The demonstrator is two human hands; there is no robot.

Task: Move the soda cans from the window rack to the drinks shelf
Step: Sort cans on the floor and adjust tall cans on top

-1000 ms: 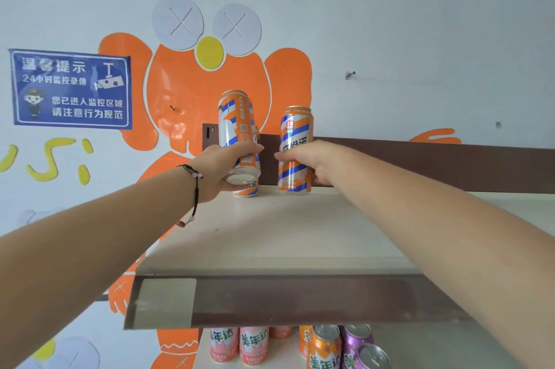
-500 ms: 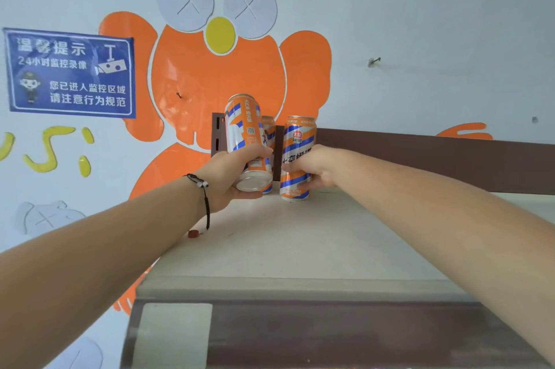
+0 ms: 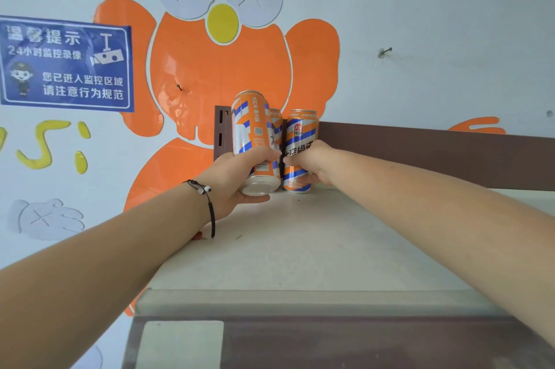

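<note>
The left hand [image 3: 240, 176] is wrapped around the low part of an orange, blue and white soda can [image 3: 253, 134]. This can is tipped, with its shiny bottom showing toward us, lifted just above the pale shelf [image 3: 300, 248]. The right hand [image 3: 312, 162] grips a second can [image 3: 298, 146] around its middle. That can stands straight up with its bottom on the shelf, near the brown back board [image 3: 435, 152]. A third can [image 3: 275, 119] peeks out between the two, mostly hidden behind them. The two hands are almost touching. A black string bracelet [image 3: 207, 200] sits on the left wrist. A blue sign [image 3: 64, 63] hangs on the wall.
</note>
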